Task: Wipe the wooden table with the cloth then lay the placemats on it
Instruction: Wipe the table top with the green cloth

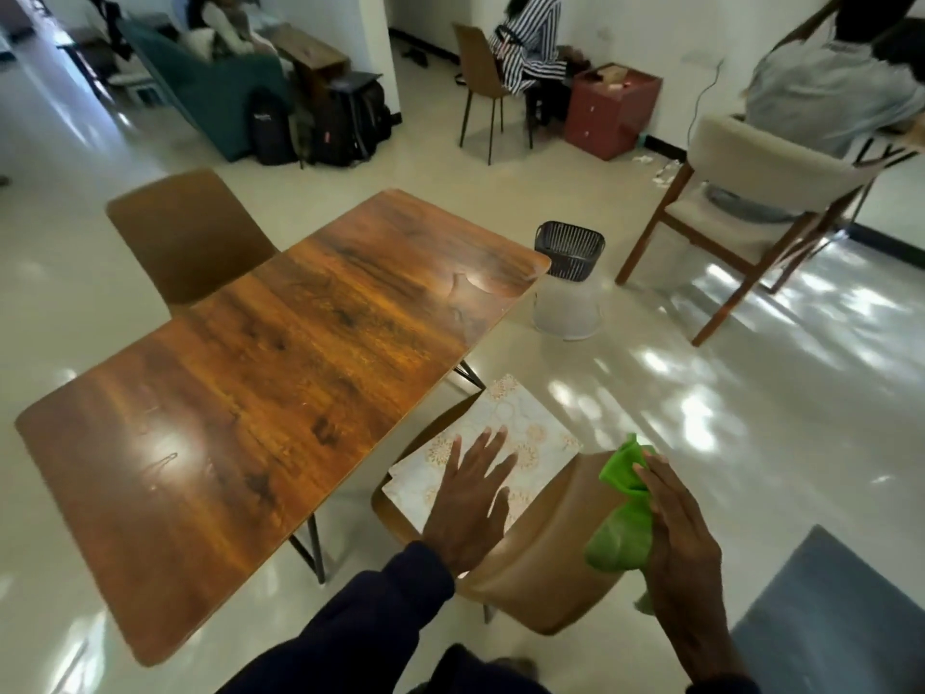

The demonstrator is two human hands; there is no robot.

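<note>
The wooden table point(280, 393) has nothing on it. Faint streaks show near its near left corner and a shiny smear near its far right corner, so the wiping looks done or nearly done, though that cannot be told for sure. No placemat lies on it yet, so the whole second half of the task is left.

A brown chair point(545, 568) stands just beside the table's right edge. The placemats point(525, 423), pale with a flower pattern, lie in a flat stack on its seat, off the table.

The green cloth point(623, 533) is bunched up in the air above the chair's backrest, well apart from the table.

The right hand point(685, 553) holds the cloth, its fingers laid along the bunch; the thumb is hidden. The left hand point(470, 503) is flat with fingers spread over the near part of the placemats, gripping nothing. Whether it touches them cannot be told. It seems about to take the placemats up.
</note>
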